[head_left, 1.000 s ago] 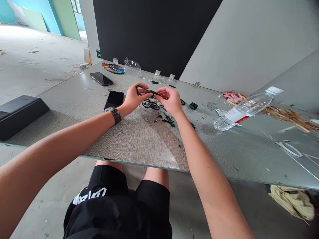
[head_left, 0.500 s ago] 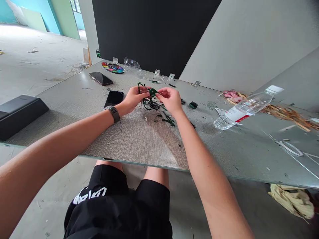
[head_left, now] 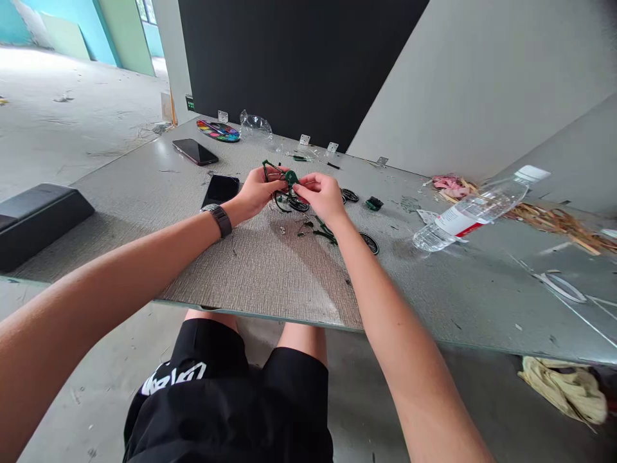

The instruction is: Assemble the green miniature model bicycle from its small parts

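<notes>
Above the table my left hand [head_left: 259, 191], with a dark watch at its wrist, is closed around a small green model bicycle frame [head_left: 267, 168]. A round green piece [head_left: 291, 177] shows at the right side of the frame. My right hand [head_left: 322, 196] pinches at that green piece; its fingertips partly hide what lies between them. Beneath the hands is a small black spoked wheel [head_left: 297, 204]. Loose green parts [head_left: 324, 235] lie on the table, partly behind my right wrist. More small wheels [head_left: 369, 243] rest to the right.
A clear plastic bottle [head_left: 475, 212] leans at the right. Two phones [head_left: 195, 152] and a paint palette [head_left: 218, 131] lie at the back left. A black box-like object [head_left: 43, 222] sits far left. A small dark green part [head_left: 374, 203] lies right of my hands.
My right hand has shifted slightly left, closer to my left hand, and the wheels to its right show more fully. The bicycle frame has moved a little left in my left hand.
</notes>
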Demonstrator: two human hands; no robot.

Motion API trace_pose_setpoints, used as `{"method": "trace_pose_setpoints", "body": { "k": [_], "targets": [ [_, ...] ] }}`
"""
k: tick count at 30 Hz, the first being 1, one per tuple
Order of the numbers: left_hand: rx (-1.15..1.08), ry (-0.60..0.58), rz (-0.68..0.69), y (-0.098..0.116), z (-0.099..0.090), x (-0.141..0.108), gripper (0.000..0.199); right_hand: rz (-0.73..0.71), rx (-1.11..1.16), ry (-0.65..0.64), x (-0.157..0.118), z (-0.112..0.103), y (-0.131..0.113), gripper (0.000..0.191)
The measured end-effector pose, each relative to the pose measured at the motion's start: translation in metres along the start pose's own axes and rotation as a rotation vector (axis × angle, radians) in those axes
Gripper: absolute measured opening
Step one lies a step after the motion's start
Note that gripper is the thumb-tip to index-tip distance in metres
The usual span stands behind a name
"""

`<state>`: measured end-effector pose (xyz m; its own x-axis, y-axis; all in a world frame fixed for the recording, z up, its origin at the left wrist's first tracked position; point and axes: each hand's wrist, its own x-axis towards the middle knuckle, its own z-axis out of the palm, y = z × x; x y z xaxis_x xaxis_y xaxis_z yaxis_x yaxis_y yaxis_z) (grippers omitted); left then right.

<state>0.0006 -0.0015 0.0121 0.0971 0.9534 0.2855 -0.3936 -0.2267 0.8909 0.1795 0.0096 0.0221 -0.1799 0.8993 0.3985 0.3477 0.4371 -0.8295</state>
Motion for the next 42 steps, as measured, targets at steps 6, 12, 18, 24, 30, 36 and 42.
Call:
{"method": "trace_pose_setpoints", "body": {
  "k": [6, 12, 18, 24, 30, 36, 42],
  "targets": [
    [0.002, -0.02, -0.006, 0.0003, 0.0017, -0.0008, 0.027, 0.04, 0.043, -0.018, -0.0045, 0.0015, -0.0086, 0.028],
    [-0.006, -0.029, -0.006, -0.0002, 0.0012, -0.0011, 0.028, 0.096, 0.102, -0.05, -0.0045, 0.0002, -0.0091, 0.032],
    [0.012, -0.019, -0.039, 0.0016, 0.0023, -0.0031, 0.031, 0.134, 0.165, -0.093, -0.0032, -0.0017, -0.0074, 0.036],
    [0.039, -0.02, -0.027, 0.0019, 0.003, -0.0032, 0.029, 0.151, 0.188, -0.12, -0.0031, -0.0029, -0.0066, 0.037],
    [0.028, -0.025, -0.061, 0.0026, 0.0019, -0.0046, 0.029, 0.171, 0.189, -0.115, -0.0052, -0.002, -0.007, 0.037],
    [0.075, -0.013, -0.024, -0.0007, 0.0011, -0.0032, 0.03, 0.237, 0.23, -0.131, -0.0067, -0.0002, -0.0079, 0.037],
    [0.037, -0.019, -0.068, 0.0005, 0.0025, -0.0055, 0.031, 0.192, 0.159, -0.139, -0.0063, -0.0002, -0.0065, 0.037]
  ]
}}
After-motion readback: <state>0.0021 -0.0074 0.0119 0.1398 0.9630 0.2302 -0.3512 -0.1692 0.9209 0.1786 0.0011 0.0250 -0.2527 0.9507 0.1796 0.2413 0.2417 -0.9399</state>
